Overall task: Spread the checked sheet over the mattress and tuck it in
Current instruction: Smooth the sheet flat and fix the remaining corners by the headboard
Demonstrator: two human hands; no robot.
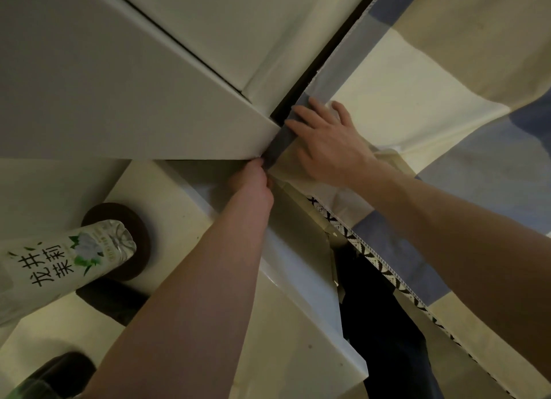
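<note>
By the white cabinet (119, 85), left hand (253, 182) pinches checked sheet (417, 100), right hand (328, 145) spread flat

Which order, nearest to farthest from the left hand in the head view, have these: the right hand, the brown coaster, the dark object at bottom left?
1. right hand, just right of the left hand, flat on the checked sheet.
2. brown coaster, lower left, under the bottle.
3. dark object, bottom-left corner.
</note>
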